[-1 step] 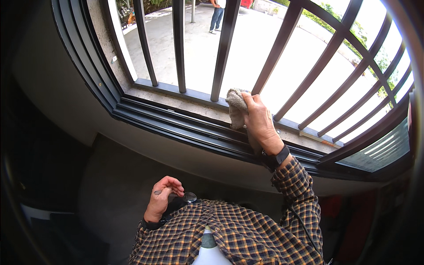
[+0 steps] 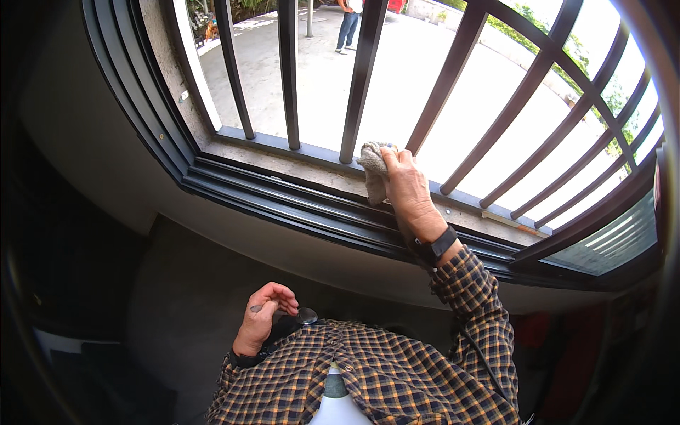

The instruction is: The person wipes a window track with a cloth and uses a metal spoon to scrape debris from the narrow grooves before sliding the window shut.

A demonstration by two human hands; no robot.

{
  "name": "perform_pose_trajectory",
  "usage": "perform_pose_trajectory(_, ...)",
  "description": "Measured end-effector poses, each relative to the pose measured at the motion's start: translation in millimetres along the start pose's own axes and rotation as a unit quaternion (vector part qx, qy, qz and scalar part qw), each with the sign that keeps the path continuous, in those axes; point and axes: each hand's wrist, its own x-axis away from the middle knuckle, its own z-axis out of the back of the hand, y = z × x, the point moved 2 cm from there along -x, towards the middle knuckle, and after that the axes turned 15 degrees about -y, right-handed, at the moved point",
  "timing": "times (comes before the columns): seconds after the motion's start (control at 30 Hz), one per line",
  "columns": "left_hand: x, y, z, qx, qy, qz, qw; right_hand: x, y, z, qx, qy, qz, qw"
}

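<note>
My right hand (image 2: 412, 195) grips a crumpled grey cloth (image 2: 373, 164). It reaches across the window track (image 2: 297, 198), and the cloth lies against the lower rail of the dark metal bars (image 2: 352, 92), with part of it hanging over the stone sill (image 2: 283, 161). Close to my body on the left, my left hand (image 2: 263, 322) is curled, thumb against fingers, around what looks like a metal spoon (image 2: 306, 316). Its shiny round bowl shows beyond the fingertips and the handle's end pokes out near the thumb; the middle is covered by the hand.
Upright bars fill the window opening, beside the dark frame (image 2: 138, 92) on the left. At the right is a glass pane (image 2: 609, 234). Below the track runs a pale wall (image 2: 234, 227). Outside, a person (image 2: 348, 27) stands on the bright paved ground.
My right hand and the cloth have shifted slightly to the left along the rail. My left hand is almost unmoved.
</note>
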Motion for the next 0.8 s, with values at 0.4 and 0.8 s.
perform_pose_trajectory(0.4, -8, -14, 17, 0.017, 0.047, -0.032, 0.998, -21, 14, -47, 0.018, -0.099, 0.023, 0.995)
perform_pose_trajectory(0.8, -9, -5, 8, 0.067, 0.063, -0.038, 0.995, -25, -3, -47, 0.07, -0.043, -0.012, 0.997)
